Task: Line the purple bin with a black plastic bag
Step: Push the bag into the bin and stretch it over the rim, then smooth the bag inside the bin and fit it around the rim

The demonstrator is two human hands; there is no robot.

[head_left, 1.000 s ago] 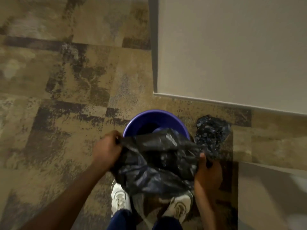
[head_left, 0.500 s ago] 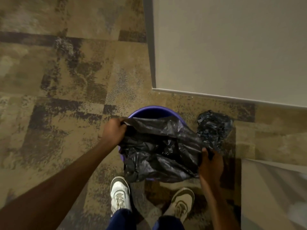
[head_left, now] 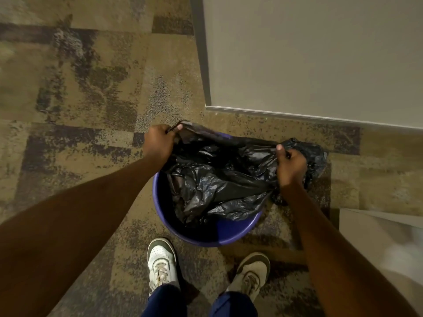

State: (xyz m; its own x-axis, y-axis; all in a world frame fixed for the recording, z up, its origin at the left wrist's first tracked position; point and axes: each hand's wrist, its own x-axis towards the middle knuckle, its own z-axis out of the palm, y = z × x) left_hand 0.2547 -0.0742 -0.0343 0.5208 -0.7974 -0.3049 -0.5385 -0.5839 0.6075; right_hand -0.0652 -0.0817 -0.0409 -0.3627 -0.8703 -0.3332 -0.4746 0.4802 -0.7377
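Note:
The round purple bin (head_left: 219, 234) stands on the carpet just in front of my feet. A crumpled black plastic bag (head_left: 217, 179) hangs into it and covers its far half. My left hand (head_left: 159, 143) pinches the bag's edge over the bin's far left rim. My right hand (head_left: 290, 163) grips the bag's edge at the bin's right side. The bag's mouth is stretched between the two hands. The near inside wall of the bin shows bare purple.
Another bunch of black plastic (head_left: 317, 156) lies on the carpet right of the bin, partly behind my right hand. A pale wall corner (head_left: 297, 65) rises beyond the bin. A light panel (head_left: 377, 248) stands at the right. My two white shoes (head_left: 161, 264) are near the bin.
Both hands have moved away from me and apart, pulling the bag's edge over the bin's far side. The bin's near rim, covered before, now shows.

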